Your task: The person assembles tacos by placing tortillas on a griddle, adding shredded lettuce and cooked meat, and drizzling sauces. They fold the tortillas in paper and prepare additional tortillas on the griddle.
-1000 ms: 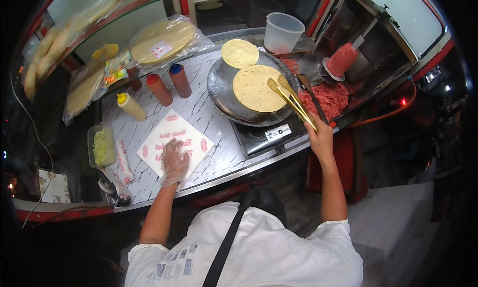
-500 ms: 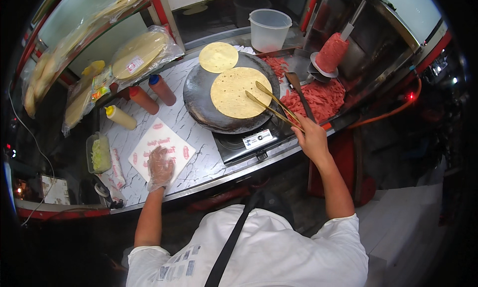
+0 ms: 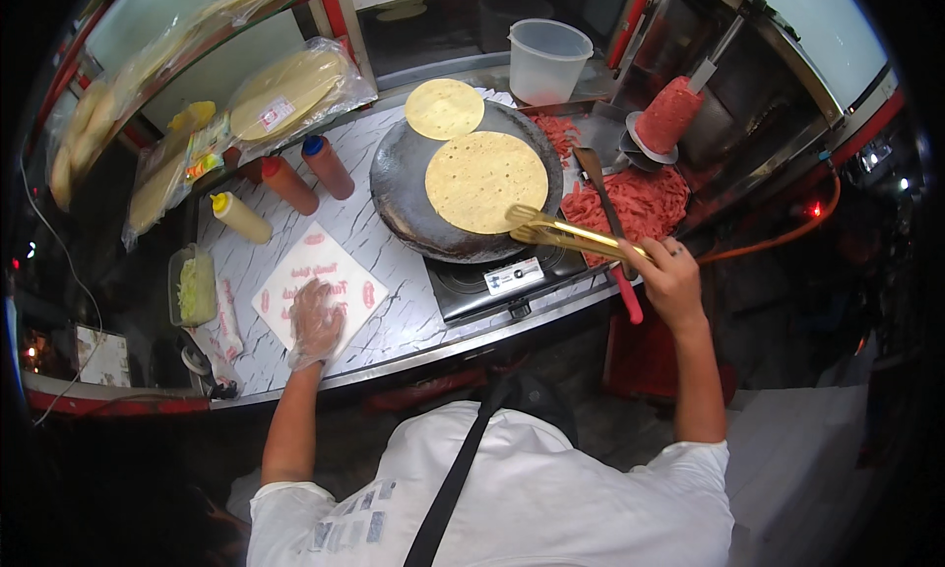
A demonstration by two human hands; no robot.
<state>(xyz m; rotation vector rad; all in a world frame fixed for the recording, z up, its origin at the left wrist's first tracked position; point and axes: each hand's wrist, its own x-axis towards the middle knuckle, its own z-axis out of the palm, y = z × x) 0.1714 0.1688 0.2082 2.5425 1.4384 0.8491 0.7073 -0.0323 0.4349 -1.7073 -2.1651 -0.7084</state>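
Head view, looking down on a marble-patterned surface [image 3: 394, 311] at a food stall. Right hand [image 3: 669, 277]: fingers wrapped tight around the handles of golden tongs [image 3: 566, 232]; the tong tips sit at the near edge of the large flatbread [image 3: 486, 180], pressed close on it or just touching, cannot tell which. That flatbread lies flat on a round dark griddle [image 3: 404, 188], which rests on a burner unit at the right end of the surface. A smaller flatbread [image 3: 445, 108] overlaps the griddle's far rim.

Left hand [image 3: 315, 321]: covered by a clear plastic glove, fingers spread flat on the near corner of a white printed paper sheet [image 3: 320, 282], which lies as a diamond near the front edge of the surface.

Toward the back edge: two red squeeze bottles [image 3: 307, 176] and one yellow squeeze bottle [image 3: 239, 218], standing tilted in the fisheye. A bag of stacked flatbreads [image 3: 290, 90] lies at the back left corner. A small container of shredded greens [image 3: 196, 288] sits at the left edge. Right of the griddle: a pile of shredded red meat [image 3: 640, 201] with a dark spatula [image 3: 602, 198] lying across it. A clear plastic tub [image 3: 547, 60] stands behind the griddle.
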